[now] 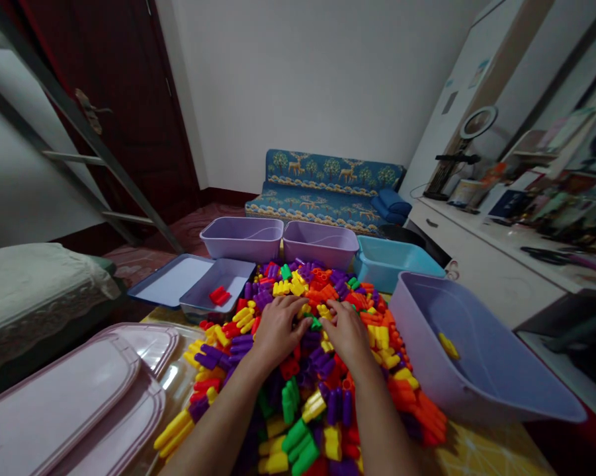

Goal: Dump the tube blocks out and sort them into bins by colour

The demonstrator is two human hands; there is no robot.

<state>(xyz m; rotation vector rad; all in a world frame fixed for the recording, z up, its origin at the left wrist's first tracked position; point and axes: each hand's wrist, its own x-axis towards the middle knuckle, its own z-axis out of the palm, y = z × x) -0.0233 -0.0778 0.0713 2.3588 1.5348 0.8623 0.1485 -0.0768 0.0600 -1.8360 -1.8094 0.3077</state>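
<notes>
Both hands work in a big heap of plastic building blocks (322,360) in yellow, purple, red, orange and green, shaped like joined tubes. My left hand (280,324) is over the middle of the heap, fingers curled and thumb bent towards a small yellow block (303,310). Facing it from the right, my right hand (346,325) has its fingertips at another yellow block (323,311). A green block (314,322) lies between the two thumbs. The fingertips partly cover the small blocks, so the grip is only partly visible.
Two purple bins (241,228) and a blue bin (399,254) line the far edge. A large purple bin (469,357) at right holds a yellow block. At left, a clear-sided box (235,274) holds red blocks; lids (59,403) lie nearer. A patterned sofa (322,188) stands beyond.
</notes>
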